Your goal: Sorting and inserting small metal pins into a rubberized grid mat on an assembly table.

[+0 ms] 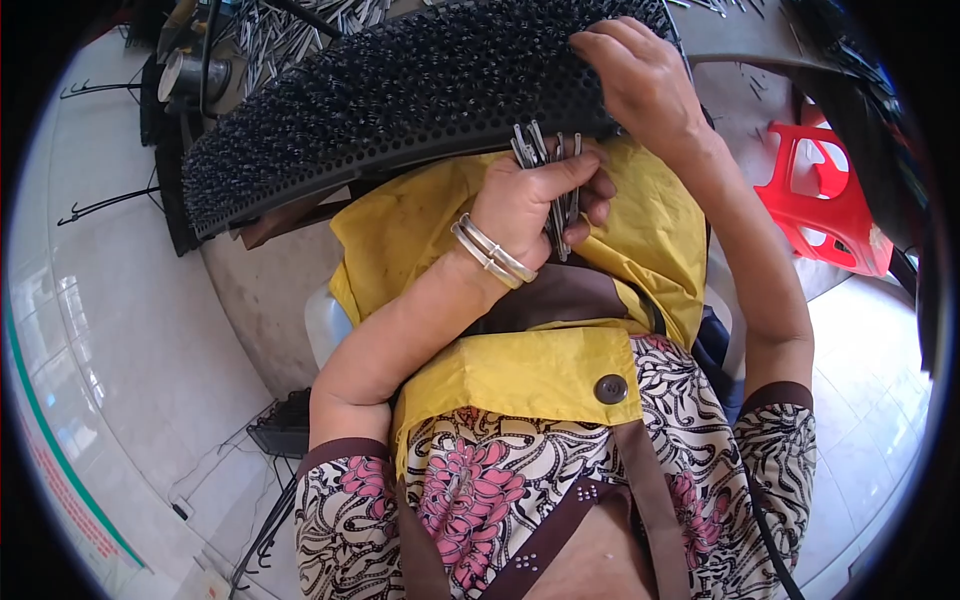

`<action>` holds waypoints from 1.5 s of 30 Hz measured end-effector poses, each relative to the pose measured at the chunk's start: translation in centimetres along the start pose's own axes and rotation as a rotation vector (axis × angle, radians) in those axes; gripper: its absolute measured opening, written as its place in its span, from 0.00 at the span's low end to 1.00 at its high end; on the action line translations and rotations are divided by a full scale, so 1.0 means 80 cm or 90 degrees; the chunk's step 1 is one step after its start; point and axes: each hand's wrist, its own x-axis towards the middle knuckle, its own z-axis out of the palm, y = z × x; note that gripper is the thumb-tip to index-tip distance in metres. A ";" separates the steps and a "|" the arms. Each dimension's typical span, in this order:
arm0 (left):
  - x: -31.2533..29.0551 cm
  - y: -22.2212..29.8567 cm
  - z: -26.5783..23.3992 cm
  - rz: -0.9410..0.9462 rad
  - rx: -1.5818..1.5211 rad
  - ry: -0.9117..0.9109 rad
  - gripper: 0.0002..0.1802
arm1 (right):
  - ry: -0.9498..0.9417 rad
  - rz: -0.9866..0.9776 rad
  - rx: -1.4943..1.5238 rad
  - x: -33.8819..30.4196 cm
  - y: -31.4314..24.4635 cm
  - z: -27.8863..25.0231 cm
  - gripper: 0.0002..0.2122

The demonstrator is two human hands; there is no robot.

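Note:
My left hand [540, 195] wears two silver bangles and is closed round a small bundle of thin metal strips [562, 215], whose ends stick out above and below the fingers. In front of me lies a long, curved black perforated board [400, 85], densely covered with small dark upright pieces whose tips glint. At its right end my right hand [645, 90] is bent down over the holes, fingers drawn together. What the right fingertips hold, if anything, is hidden. A bare row of holes runs along the board's near edge, close to the left hand.
Many loose metal strips [290, 45] lie behind the board on the left, near a metal tin [182, 78]. A red plastic stool [825, 195] stands at right. A yellow apron [400, 215] covers my lap. Black hooked wires [110, 205] stick out at left.

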 end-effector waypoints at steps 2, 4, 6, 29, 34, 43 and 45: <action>-0.001 -0.001 -0.001 0.001 -0.003 0.001 0.10 | -0.053 -0.019 0.010 0.005 -0.001 -0.003 0.12; -0.003 0.000 -0.001 0.004 -0.005 0.003 0.10 | -0.111 0.031 -0.061 0.002 0.000 0.001 0.12; -0.003 0.001 0.000 0.012 0.007 0.005 0.10 | -0.107 0.049 -0.059 -0.012 0.008 0.004 0.11; -0.008 0.020 0.021 0.149 0.093 -0.046 0.11 | -0.151 0.075 0.498 -0.054 -0.120 -0.022 0.09; -0.017 0.021 0.020 0.145 0.168 -0.067 0.10 | -0.133 0.140 0.589 -0.052 -0.121 -0.024 0.06; -0.009 0.014 -0.001 0.130 0.111 -0.002 0.05 | -0.330 0.283 0.727 -0.027 -0.106 -0.066 0.04; -0.013 0.012 -0.004 0.134 0.147 0.014 0.05 | -0.226 0.397 0.762 -0.015 -0.102 -0.082 0.05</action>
